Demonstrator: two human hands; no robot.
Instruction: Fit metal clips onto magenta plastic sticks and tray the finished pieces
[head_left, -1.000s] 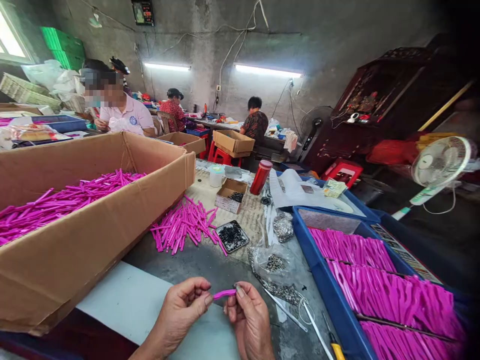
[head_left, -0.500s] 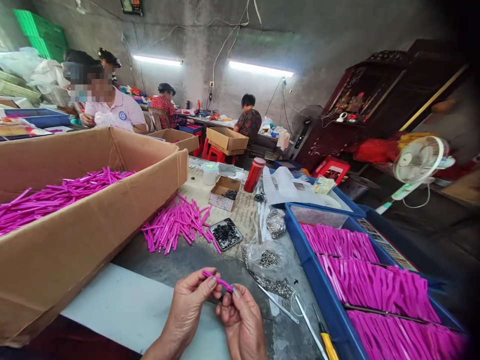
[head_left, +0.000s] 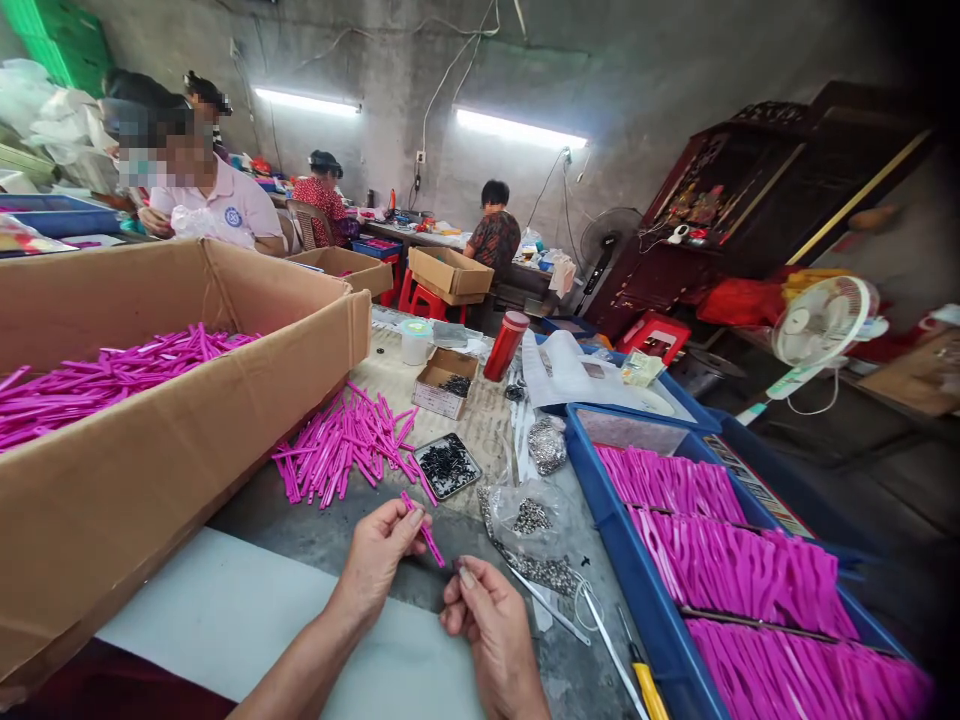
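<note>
My left hand (head_left: 379, 555) pinches a thin magenta plastic strip (head_left: 432, 546) between thumb and fingers, its lower end pointing toward my other hand. Just right of that end, my right hand (head_left: 491, 625) is closed in a pinch, apart from the strip. A small dark bit seems to show at its fingertips, too small to name. Beyond my hands lies a loose pile of magenta strips (head_left: 341, 445). Beside it, small black parts (head_left: 444, 465) fill a shallow tray (head_left: 463, 487). A pale board (head_left: 247, 600) lies under my forearms.
A large cardboard box (head_left: 262, 400) of strips stands left. On the right, a blue crate (head_left: 637, 580) holds rows of magenta pieces. Between are bags of metal bits (head_left: 532, 515), a yellow-handled tool (head_left: 646, 685), a red flask (head_left: 506, 345) and a small carton (head_left: 439, 400). Several people sit beyond.
My right hand has come away from the strip, moving slightly right and down. The strip stays in my left hand, now tilted more steeply. The view has shifted slightly.
</note>
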